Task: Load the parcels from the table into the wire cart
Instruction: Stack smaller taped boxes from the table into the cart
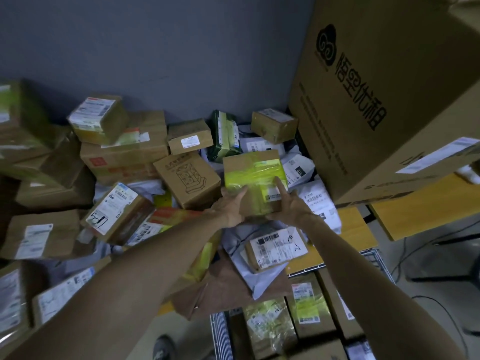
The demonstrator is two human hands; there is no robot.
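Grey wall (155, 48) closes off the far side of the wooden surface (349, 222), which is heaped with parcels, and in the middle of the heap we hold the yellow-taped box (253, 175) by its near end. Our left hand (231, 206) has its fingers curled under the box's near-left corner with the thumb on top. Our right hand (291, 203) grips the near-right corner, index finger laid up along the label. The printed-drawing box (187, 178) sits tight against its left side. White mailers (298, 167) crowd its right side, and a dark green packet (224, 136) stands just behind it. A big carton (389, 100) looms to its right, overhanging the surface's edge. Nearer us than the box lies a labelled parcel (275, 248) on more mailers. Nearer still stands the wire cart (376, 258), already packed with boxes.
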